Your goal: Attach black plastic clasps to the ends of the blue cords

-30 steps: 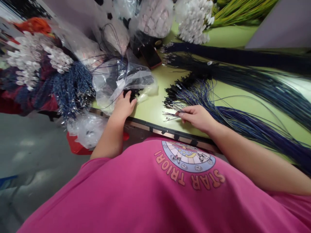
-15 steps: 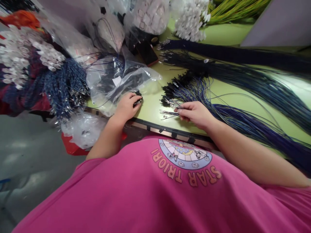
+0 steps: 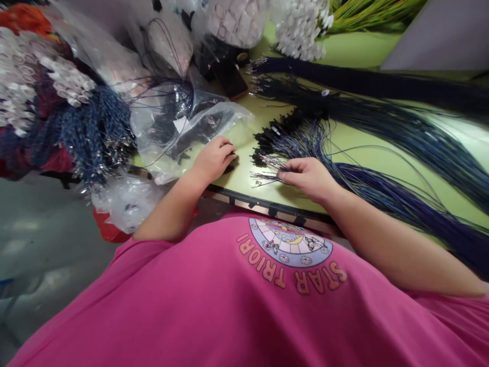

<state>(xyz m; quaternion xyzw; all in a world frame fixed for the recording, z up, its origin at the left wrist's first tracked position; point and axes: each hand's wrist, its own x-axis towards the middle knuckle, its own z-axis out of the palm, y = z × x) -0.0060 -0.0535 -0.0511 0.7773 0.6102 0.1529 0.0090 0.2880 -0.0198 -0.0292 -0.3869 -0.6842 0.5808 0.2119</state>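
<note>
My left hand [image 3: 216, 159] is closed around small black connectors [image 3: 232, 162], mostly hidden under the fingers, just above the green tabletop. To its right, my right hand [image 3: 305, 176] pinches several thin wires [image 3: 267, 177] between thumb and fingers. Their bare metal terminal ends point left, toward my left hand. Behind the right hand lies a row of black connector housings [image 3: 269, 137] fitted on dark blue wires [image 3: 305, 140]. The wire bundle [image 3: 397, 199] runs off to the right beneath my forearm.
A clear plastic bag [image 3: 183, 137] holding black pieces lies left of my left hand. Further back are a phone [image 3: 229, 79] and two long dark wire bundles [image 3: 367, 104]. White connectors on wires [image 3: 71, 81] pile up at the left. The table edge [image 3: 267, 208] runs close to my body.
My left hand has moved right, away from the plastic bag and closer to the wire ends, with the black connectors in it. My right hand stays nearly in place.
</note>
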